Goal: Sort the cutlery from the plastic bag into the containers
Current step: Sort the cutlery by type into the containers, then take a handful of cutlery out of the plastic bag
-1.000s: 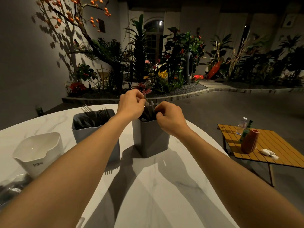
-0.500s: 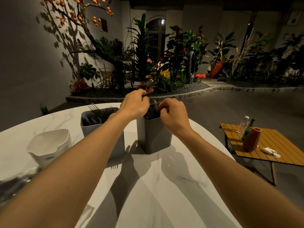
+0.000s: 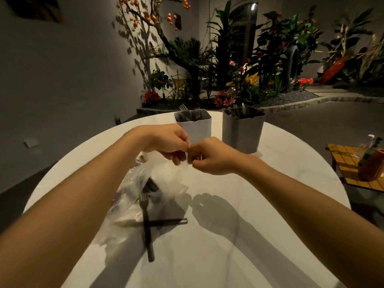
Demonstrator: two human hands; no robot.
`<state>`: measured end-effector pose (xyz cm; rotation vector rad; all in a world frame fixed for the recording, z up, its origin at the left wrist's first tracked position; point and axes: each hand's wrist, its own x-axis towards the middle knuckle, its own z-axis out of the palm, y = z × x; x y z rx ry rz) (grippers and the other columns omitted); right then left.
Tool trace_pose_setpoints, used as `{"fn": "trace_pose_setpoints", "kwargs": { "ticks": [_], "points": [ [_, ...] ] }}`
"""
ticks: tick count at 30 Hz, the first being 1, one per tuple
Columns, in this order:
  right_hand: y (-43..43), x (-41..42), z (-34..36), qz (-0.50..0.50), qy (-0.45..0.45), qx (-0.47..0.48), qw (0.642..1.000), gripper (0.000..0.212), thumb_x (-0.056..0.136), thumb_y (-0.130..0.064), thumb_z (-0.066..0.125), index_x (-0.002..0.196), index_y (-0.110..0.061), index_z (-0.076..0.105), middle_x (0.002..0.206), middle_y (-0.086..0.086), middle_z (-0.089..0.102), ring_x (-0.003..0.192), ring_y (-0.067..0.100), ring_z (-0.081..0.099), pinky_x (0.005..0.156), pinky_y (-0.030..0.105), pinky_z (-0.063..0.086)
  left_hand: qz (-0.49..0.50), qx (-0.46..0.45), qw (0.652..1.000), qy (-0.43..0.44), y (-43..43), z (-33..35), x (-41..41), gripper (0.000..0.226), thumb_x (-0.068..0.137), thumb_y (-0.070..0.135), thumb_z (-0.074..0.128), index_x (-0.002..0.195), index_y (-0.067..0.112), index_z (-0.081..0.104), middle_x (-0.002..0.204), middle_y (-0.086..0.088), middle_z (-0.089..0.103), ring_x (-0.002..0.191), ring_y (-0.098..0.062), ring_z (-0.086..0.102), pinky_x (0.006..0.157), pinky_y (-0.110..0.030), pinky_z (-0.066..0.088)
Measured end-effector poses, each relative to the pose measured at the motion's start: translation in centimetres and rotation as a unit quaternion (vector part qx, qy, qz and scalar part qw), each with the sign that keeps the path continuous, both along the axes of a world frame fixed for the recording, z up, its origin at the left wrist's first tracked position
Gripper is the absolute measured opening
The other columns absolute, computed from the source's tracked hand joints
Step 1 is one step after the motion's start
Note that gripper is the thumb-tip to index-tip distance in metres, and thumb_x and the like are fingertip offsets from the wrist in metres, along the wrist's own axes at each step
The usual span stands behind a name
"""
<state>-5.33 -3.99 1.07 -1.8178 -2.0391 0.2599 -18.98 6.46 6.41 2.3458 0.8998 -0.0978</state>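
My left hand (image 3: 168, 142) and my right hand (image 3: 209, 155) meet above the white marble table (image 3: 249, 215), both pinching the upper edge of a clear plastic bag (image 3: 166, 179). The bag hangs down to the table, with dark cutlery inside. A black fork (image 3: 146, 221) pokes out of it toward me, crossed over another dark utensil (image 3: 166, 222). At the table's far side stand two grey containers: the left one (image 3: 194, 125) holds forks, the right one (image 3: 242, 129) holds other dark cutlery.
A low yellow slatted side table (image 3: 353, 165) at the right carries a terracotta vase (image 3: 372, 167) and bottles. A planted bed with flowers lies beyond the table. The table's round edge curves close at left and right.
Both hands have left the top of the right grey container and come back toward me, taking hold of the plastic bag. The view has shifted; the white container is out of sight.
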Motion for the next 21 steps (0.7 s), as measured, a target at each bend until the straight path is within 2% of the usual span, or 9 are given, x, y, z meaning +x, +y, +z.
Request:
{"fn": "trace_pose_setpoints", "kwargs": {
  "ticks": [3, 5, 7, 8, 11, 13, 16, 18, 21],
  "points": [
    [-0.3, -4.1, -1.5, 0.038, -0.021, -0.039, 0.998, 0.021, 0.094, -0.014, 0.06, 0.108, -0.014, 0.075, 0.096, -0.003, 0.071, 0.083, 0.014, 0.066, 0.079, 0.032, 0.059, 0.001, -0.067, 0.997, 0.039, -0.8, -1.0, -4.4, 0.016, 0.103, 0.008, 0.055, 0.109, 0.006, 0.071, 0.1, -0.011, 0.077, 0.091, -0.022, 0.077, 0.083, -0.032, 0.06],
    [-0.1, -6.5, -2.8, 0.039, -0.012, -0.055, 0.998, 0.021, 0.094, -0.017, 0.06, 0.107, -0.014, 0.076, 0.096, 0.001, 0.073, 0.082, 0.017, 0.067, 0.081, 0.038, 0.061, 0.007, -0.073, 0.995, 0.066, -1.1, -1.8, -7.0, 0.015, 0.102, 0.009, 0.058, 0.11, 0.008, 0.071, 0.101, -0.009, 0.078, 0.093, -0.021, 0.077, 0.089, -0.034, 0.061],
    [0.2, -8.9, -4.2, 0.026, -0.016, -0.072, 0.997, 0.021, 0.094, -0.031, 0.062, 0.098, -0.013, 0.073, 0.087, 0.005, 0.072, 0.077, 0.022, 0.067, 0.077, 0.044, 0.061, 0.013, -0.038, 0.995, 0.09, -1.3, -2.9, -8.9, 0.013, 0.101, 0.012, 0.061, 0.109, 0.013, 0.071, 0.1, -0.005, 0.078, 0.092, -0.017, 0.077, 0.091, -0.036, 0.061],
    [0.3, -10.0, -4.8, 0.017, -0.032, -0.084, 0.996, 0.028, 0.094, -0.042, 0.063, 0.094, -0.014, 0.07, 0.085, 0.005, 0.07, 0.076, 0.022, 0.065, 0.075, 0.045, 0.06, 0.015, -0.014, 0.995, 0.1, -1.4, -3.4, -9.7, 0.013, 0.101, 0.013, 0.061, 0.109, 0.015, 0.071, 0.1, -0.003, 0.077, 0.091, -0.015, 0.077, 0.09, -0.035, 0.061],
    [0.3, -12.8, -6.8, -0.02, -0.094, -0.122, 0.988, 0.043, 0.084, -0.065, 0.066, 0.081, -0.022, 0.059, 0.079, 0.0, 0.062, 0.071, 0.017, 0.058, 0.059, 0.033, 0.049, 0.024, 0.059, 0.988, 0.143, -1.5, -4.7, -11.9, 0.013, 0.1, 0.017, 0.06, 0.109, 0.02, 0.07, 0.098, 0.003, 0.075, 0.083, -0.01, 0.076, 0.086, -0.033, 0.062],
    [0.4, -13.8, -7.8, -0.045, -0.107, -0.121, 0.986, 0.04, 0.083, -0.061, 0.07, 0.081, -0.022, 0.059, 0.077, -0.001, 0.06, 0.07, 0.016, 0.057, 0.055, 0.029, 0.044, 0.026, 0.113, 0.979, 0.168, -1.4, -5.3, -13.2, 0.015, 0.098, 0.019, 0.059, 0.109, 0.023, 0.07, 0.1, 0.004, 0.073, 0.085, -0.013, 0.075, 0.086, -0.034, 0.061],
    [0.7, -14.0, -8.0, -0.07, -0.094, -0.123, 0.985, 0.025, 0.084, -0.04, 0.073, 0.094, -0.018, 0.066, 0.086, 0.004, 0.063, 0.077, 0.021, 0.062, 0.068, 0.035, 0.059, 0.042, 0.209, 0.96, 0.182, -1.0, -5.9, -14.9, 0.017, 0.094, 0.025, 0.061, 0.108, 0.029, 0.07, 0.104, 0.006, 0.069, 0.092, -0.016, 0.066, 0.087, -0.034, 0.057],
    [0.7, -13.8, -7.8, -0.074, -0.079, -0.135, 0.985, 0.02, 0.085, -0.028, 0.073, 0.099, -0.017, 0.065, 0.089, 0.004, 0.063, 0.079, 0.021, 0.062, 0.071, 0.033, 0.059, 0.065, 0.234, 0.955, 0.169, -0.9, -6.3, -15.9, 0.016, 0.094, 0.029, 0.061, 0.109, 0.033, 0.066, 0.106, 0.005, 0.066, 0.09, -0.016, 0.064, 0.084, -0.035, 0.057],
    [0.5, -13.5, -7.6, -0.066, -0.074, -0.151, 0.984, 0.02, 0.088, -0.025, 0.07, 0.104, -0.016, 0.063, 0.094, 0.006, 0.063, 0.084, 0.022, 0.062, 0.075, 0.033, 0.058, 0.088, 0.258, 0.951, 0.149, -1.1, -6.9, -16.6, 0.024, 0.094, 0.028, 0.063, 0.117, 0.034, 0.06, 0.109, 0.003, 0.064, 0.085, -0.016, 0.063, 0.072, -0.034, 0.058]
  ]
}}
